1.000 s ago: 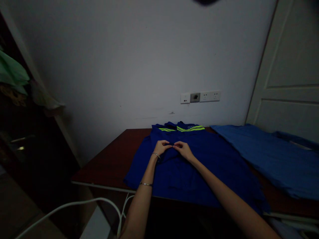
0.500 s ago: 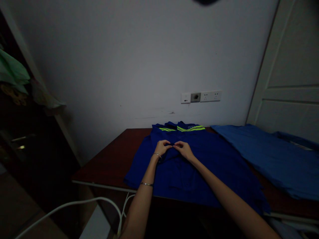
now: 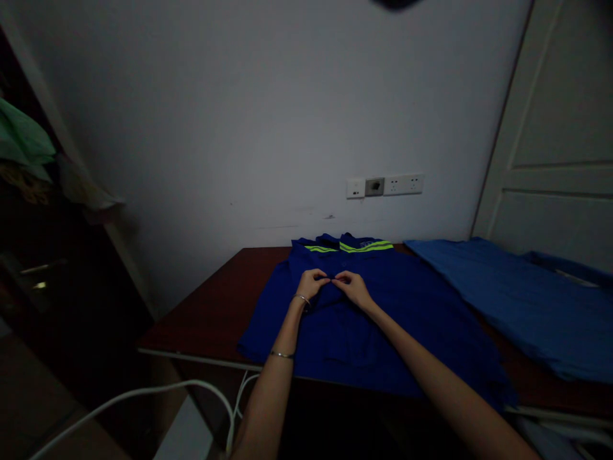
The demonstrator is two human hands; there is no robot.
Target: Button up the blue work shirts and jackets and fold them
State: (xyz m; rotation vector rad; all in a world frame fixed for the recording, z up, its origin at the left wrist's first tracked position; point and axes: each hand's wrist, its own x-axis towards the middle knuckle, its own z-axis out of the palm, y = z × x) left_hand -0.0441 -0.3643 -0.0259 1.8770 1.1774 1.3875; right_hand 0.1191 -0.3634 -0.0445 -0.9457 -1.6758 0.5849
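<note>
A dark blue shirt [image 3: 407, 319] with neon yellow-green stripes on its collar lies flat on a dark wooden table [image 3: 215, 313], collar toward the wall. My left hand [image 3: 311, 283] and my right hand [image 3: 352, 286] meet at the shirt's front just below the collar. Both pinch the fabric there, fingertips almost touching. What sits between the fingertips is too small and dark to make out. Thin bangles circle my left wrist and forearm.
A lighter blue garment [image 3: 517, 300] is spread on the table's right part. White wall sockets [image 3: 385, 186] sit above the table. A white door [image 3: 560, 147] stands at right. White cables [image 3: 191, 390] hang below the front edge. Dark shelving with clothes [image 3: 29, 166] is at left.
</note>
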